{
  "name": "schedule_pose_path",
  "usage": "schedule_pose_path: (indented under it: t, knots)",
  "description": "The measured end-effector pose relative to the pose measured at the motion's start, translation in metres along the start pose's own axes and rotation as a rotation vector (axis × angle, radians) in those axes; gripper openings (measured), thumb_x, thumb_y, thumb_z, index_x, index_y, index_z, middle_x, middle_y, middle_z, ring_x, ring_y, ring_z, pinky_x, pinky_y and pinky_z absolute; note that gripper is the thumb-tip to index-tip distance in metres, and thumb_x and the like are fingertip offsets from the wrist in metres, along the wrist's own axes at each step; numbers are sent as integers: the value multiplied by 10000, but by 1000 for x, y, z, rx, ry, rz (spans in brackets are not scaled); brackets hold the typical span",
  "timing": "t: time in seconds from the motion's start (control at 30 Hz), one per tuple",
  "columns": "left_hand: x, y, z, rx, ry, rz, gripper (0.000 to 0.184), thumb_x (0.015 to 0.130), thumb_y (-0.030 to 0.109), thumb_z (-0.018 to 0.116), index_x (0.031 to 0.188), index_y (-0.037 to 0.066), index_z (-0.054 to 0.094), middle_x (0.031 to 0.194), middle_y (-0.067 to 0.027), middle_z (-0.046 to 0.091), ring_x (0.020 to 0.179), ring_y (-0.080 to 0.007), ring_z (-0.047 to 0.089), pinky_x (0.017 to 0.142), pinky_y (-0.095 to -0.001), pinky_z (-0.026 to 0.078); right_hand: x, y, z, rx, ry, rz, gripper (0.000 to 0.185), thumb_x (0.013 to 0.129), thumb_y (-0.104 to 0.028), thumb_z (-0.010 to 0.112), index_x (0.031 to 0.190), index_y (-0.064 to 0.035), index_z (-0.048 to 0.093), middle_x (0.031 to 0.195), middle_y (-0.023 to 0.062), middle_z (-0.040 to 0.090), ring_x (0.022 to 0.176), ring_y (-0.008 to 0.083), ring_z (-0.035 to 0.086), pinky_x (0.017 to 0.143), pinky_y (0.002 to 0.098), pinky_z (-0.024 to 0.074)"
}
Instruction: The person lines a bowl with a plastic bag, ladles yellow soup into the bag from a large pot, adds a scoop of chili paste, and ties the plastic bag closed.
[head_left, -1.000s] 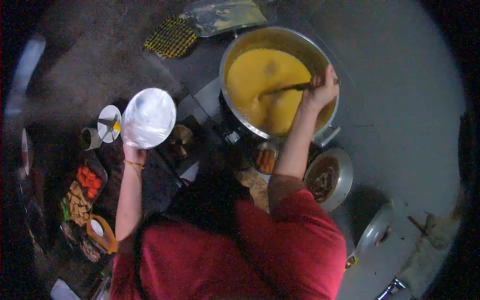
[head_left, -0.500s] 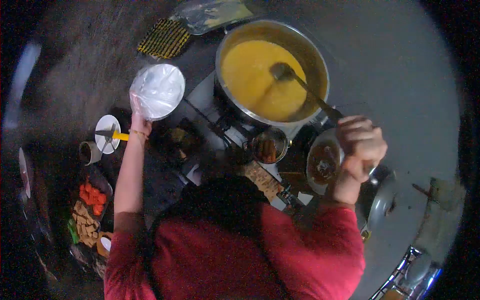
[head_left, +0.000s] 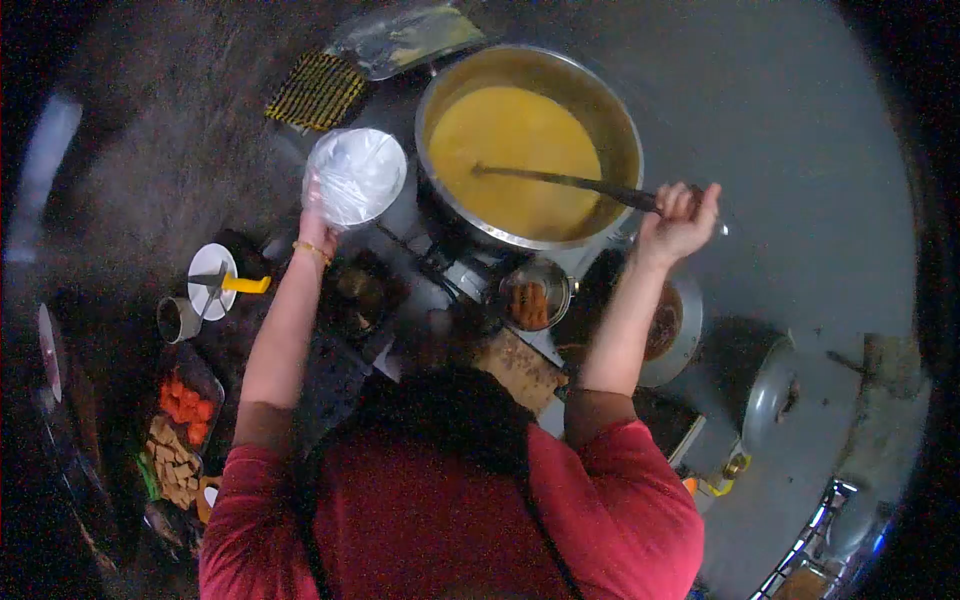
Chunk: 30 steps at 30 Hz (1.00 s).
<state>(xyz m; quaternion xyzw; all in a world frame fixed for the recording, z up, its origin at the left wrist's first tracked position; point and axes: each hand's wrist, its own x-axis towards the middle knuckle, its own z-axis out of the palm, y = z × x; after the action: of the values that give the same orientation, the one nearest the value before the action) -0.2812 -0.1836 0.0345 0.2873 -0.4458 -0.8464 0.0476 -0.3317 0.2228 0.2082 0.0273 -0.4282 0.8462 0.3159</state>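
Left hand (head_left: 322, 215): wrapped around the lower left edge of a round white bowl covered in clear, crinkled plastic (head_left: 358, 172).
Right hand (head_left: 680, 218): gripping the end of a long, dark, stick-like utensil (head_left: 570, 181).
Pot: wide, round silver metal pot (head_left: 618, 130), the bowl just beside its left rim in this view; the utensil crosses its right rim, far end in opaque yellow liquid (head_left: 510, 135).
Spill risk: a full scoop, or one swung fast, could drip between pot and bowl.
Bowl risk: slick plastic could slip on the one-handed hold; the bowl could tip.
Heat risk: if the liquid is hot, as I judge likely, splashes could reach the fingers or bare forearms.
Snag risk: the right forearm passes near a shallow silver pan with brown contents (head_left: 688, 315); a dropped elbow could knock it.
Surface: blotchy dark grey at left, smoother grey at right; table or floor, I cannot tell.
Left side: white plate (head_left: 226, 264) under a yellow-handled cutting tool (head_left: 246, 285), near red chunks (head_left: 185, 405) and tan cubes (head_left: 172, 462).
Room: dim, grainy, black at the edges.
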Motion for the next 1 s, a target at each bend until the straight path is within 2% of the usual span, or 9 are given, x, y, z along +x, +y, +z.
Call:
schedule_pose_path:
  t: [0.1,0.27,0.37,0.43,0.53,0.7,0.8,0.93,1.0]
  knots:
    - [-9,2,28,-47,11,15,582,825,526,415,1208,87,415,1129,-35,522,905,-156,564,649,-254,484,12,-36,-26,-1,192,-55,407,871,-293,438,530,-167,257,407,-47,198,364,87,159,404,249,178]
    - [18,-17,45,183,-75,-38,696,766,630,413,1204,89,440,1056,-33,558,814,-116,561,529,-228,433,31,-104,-52,4,90,-158,480,890,-307,378,461,-178,205,403,-27,200,366,102,173,432,261,186]
    - [35,-27,70,376,-63,-53,738,749,659,403,1195,74,451,1070,-55,546,841,-133,549,540,-259,438,45,-142,-49,75,86,-216,484,887,-291,385,455,-178,196,402,-18,211,371,112,177,436,270,187]
    - [54,-52,97,208,-54,100,766,730,679,407,1186,66,457,1057,-57,551,806,-135,554,502,-265,426,49,-171,-46,45,66,-288,484,877,-278,403,448,-176,206,405,-13,218,378,118,177,446,271,194]
    - [72,-67,129,195,-110,-8,802,723,659,449,1217,29,407,1130,-95,522,965,-201,546,752,-333,472,53,-210,-53,137,-100,-317,458,867,-277,417,454,-175,247,404,-13,230,380,112,180,444,266,194]
    - [19,-46,208,173,-151,-58,799,728,664,426,1265,76,353,1225,-110,449,1067,-237,493,836,-363,441,40,-244,-49,176,-257,-330,437,862,-289,422,470,-176,266,404,-27,246,377,91,185,438,256,204]
    - [51,-70,216,110,-206,15,774,746,647,414,1272,85,341,1239,-105,434,1079,-235,483,852,-367,429,20,-249,-46,295,-669,-355,425,819,-220,466,477,-178,218,408,-48,195,385,77,175,451,242,201]
    - [78,-85,212,61,-243,82,741,769,625,399,1282,96,325,1257,-98,415,1096,-233,469,872,-372,414,9,-265,-54,364,-651,-431,417,810,-220,452,473,-185,209,396,-62,189,380,70,177,442,238,200]
    - [81,-80,209,48,-256,104,725,781,614,391,1287,101,318,1266,-94,406,1104,-232,462,882,-374,407,14,-269,-58,365,-703,-472,362,821,-282,447,503,-209,292,428,-91,247,369,51,220,484,218,263]
